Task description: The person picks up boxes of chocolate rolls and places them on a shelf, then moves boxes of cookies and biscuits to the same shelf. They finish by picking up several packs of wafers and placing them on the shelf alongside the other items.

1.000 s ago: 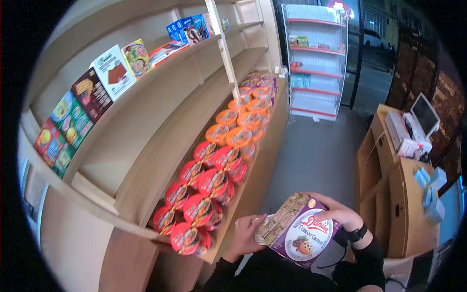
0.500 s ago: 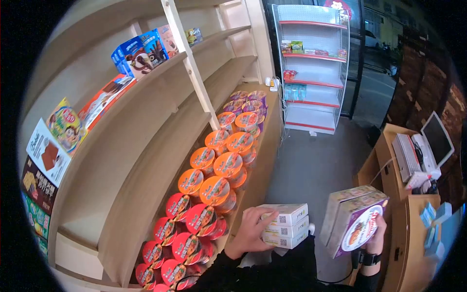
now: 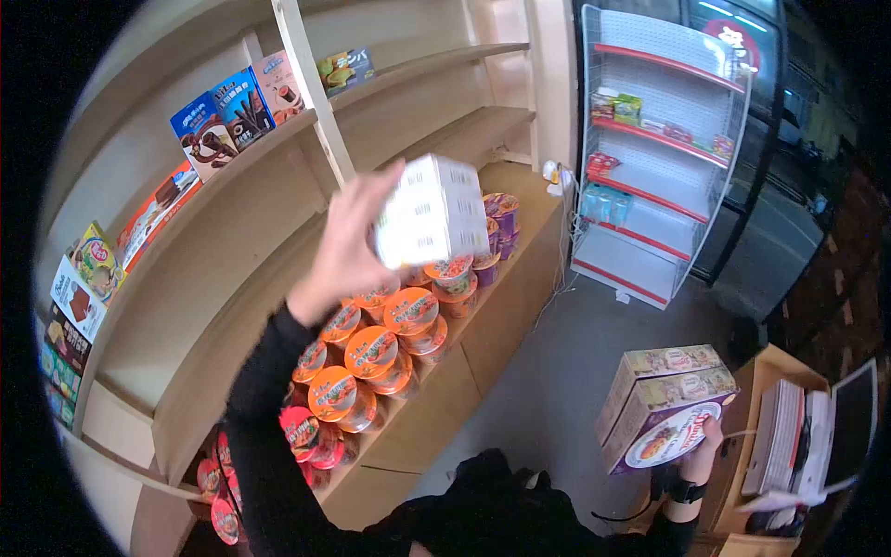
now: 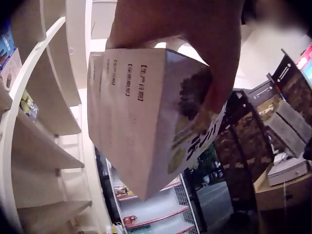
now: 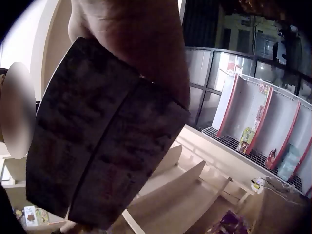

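My left hand (image 3: pixel 348 237) grips a stack of white snack boxes (image 3: pixel 429 213), held up in front of the wooden shelves and above the cup noodles (image 3: pixel 371 351). In the left wrist view, the thumb and fingers span the boxes' (image 4: pixel 129 117) sides, and one face has a green picture with dark lettering. Low on the right, my right hand (image 3: pixel 707 446) holds two purple-and-cream Danisa cookie boxes (image 3: pixel 640 422) side by side. The right wrist view shows these cookie boxes (image 5: pixel 97 131) dark, with the hand over their upper edge.
Upright snack boxes (image 3: pixel 246 104) line the upper wooden shelf (image 3: pixel 209 209), and a green snack box (image 3: pixel 345 71) stands past the post (image 3: pixel 311 93). A white wire rack (image 3: pixel 650 195) stands ahead. At the right is a desk (image 3: pixel 784 371) with a monitor (image 3: pixel 854 418).
The left hand has parted from the cookie boxes and lifted the white boxes up and forward toward the shelves. The right hand has carried the cookie boxes to the right. The view has shifted forward.
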The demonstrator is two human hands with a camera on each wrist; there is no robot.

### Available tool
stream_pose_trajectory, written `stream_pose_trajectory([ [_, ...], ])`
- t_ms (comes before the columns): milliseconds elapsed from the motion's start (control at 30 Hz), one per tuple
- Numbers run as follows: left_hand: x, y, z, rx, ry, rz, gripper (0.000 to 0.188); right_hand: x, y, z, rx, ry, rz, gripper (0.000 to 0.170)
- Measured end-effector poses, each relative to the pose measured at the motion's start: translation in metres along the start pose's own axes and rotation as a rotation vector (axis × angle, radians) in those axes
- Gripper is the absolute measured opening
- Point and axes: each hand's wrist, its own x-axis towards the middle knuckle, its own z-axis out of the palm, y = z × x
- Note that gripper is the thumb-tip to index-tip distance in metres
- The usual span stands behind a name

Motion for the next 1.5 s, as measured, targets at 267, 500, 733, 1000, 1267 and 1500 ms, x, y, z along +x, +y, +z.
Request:
stream_pose_trajectory([
  [267, 0.137, -0.078, 0.03, 0.628, 0.025, 0.226, 0.089, 0.097, 0.033, 0.004, 0.009, -0.068, 0.079, 0.071],
  [500, 0.229, -0.164, 0.079, 0.771, 0.145, 0.284, 0.088, 0.205, 0.01, 0.074, -0.285, -0.247, -0.118, 0.115],
  [733, 0.295, -0.241, 0.109, 0.74, 0.158, -0.09, 0.078, 0.344, -0.007, 0.146, -0.559, -0.449, -0.304, 0.118],
  [1000, 0.307, -0.294, 0.114, 0.774, 0.041, -0.232, 0.081, 0.495, 0.016, 0.228, -1.015, -0.789, -0.96, 0.105],
  [1267, 0.312, -0.327, 0.124, 0.794, -0.09, -0.332, 0.089, 0.598, 0.033, 0.408, -0.802, -1.024, -1.481, 0.082],
  [1500, 0.331, -0.35, 0.12, 0.795, -0.21, -0.433, 0.089, 0.671, 0.025, 0.531, -0.652, -1.31, -1.495, 0.073],
])
